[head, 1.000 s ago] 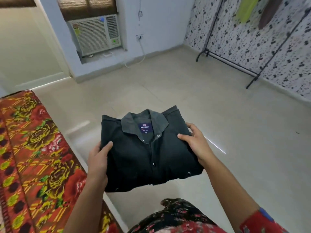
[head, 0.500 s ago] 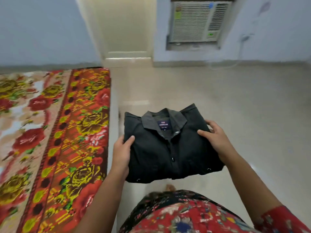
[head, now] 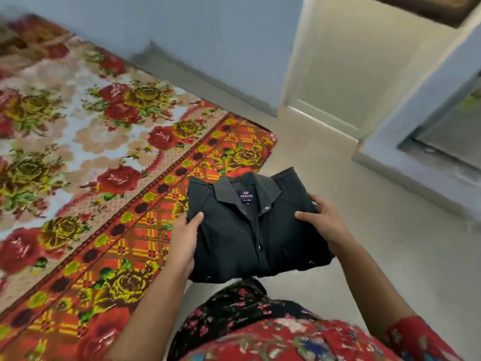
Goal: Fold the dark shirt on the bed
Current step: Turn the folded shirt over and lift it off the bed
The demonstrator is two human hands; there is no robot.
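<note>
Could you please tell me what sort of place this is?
Probably a home bedroom: a bed with a floral cover stands by a pale blue wall, with a doorway beyond and a folded dark shirt being handled.

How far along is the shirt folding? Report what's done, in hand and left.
Done: the dark shirt is folded into a compact rectangle, collar and label up. In hand: the left hand and right hand grip its sides, thumbs on top, holding it at the edge of the bed, partly over the floor. Left: it seems only to need laying on the bed.
</note>
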